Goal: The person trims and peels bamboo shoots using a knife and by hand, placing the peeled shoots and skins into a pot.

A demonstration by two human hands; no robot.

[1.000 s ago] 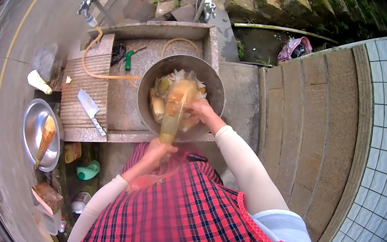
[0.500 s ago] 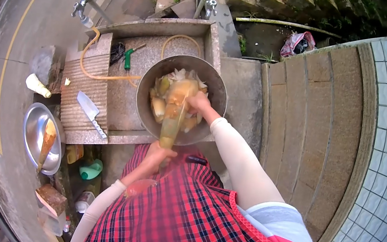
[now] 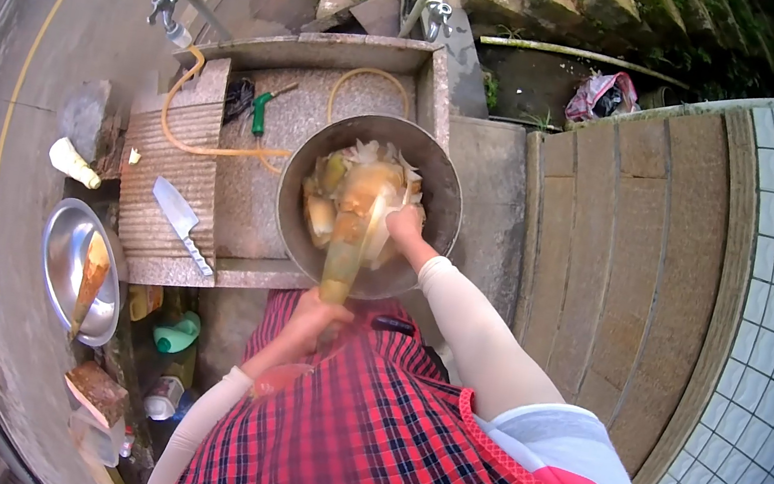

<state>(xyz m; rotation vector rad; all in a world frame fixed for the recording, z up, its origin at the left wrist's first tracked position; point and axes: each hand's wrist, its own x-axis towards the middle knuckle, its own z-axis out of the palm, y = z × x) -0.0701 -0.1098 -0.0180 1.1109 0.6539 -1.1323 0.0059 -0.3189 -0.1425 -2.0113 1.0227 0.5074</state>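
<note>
– at the far left, what lies there?
– a metal bowl (image 3: 66,242) with a second shoot (image 3: 93,277) in it, then a knife (image 3: 182,223) flat on the ridged surface (image 3: 153,251).
– and the left hand (image 3: 314,320)?
– wrapped round the near, narrow end of the long shoot (image 3: 349,236), just below the pot's (image 3: 442,185) near rim.
– which way does that shoot run?
– away from the left hand, over the rim, leaning slightly right, its thick end above the pieces (image 3: 320,216) inside the pot.
– so the right hand (image 3: 403,224) is nearer the thick end?
– yes, on the right flank, fingers curled by a pale strip (image 3: 377,225); it's blurred, so i can't tell whether it grips that.
</note>
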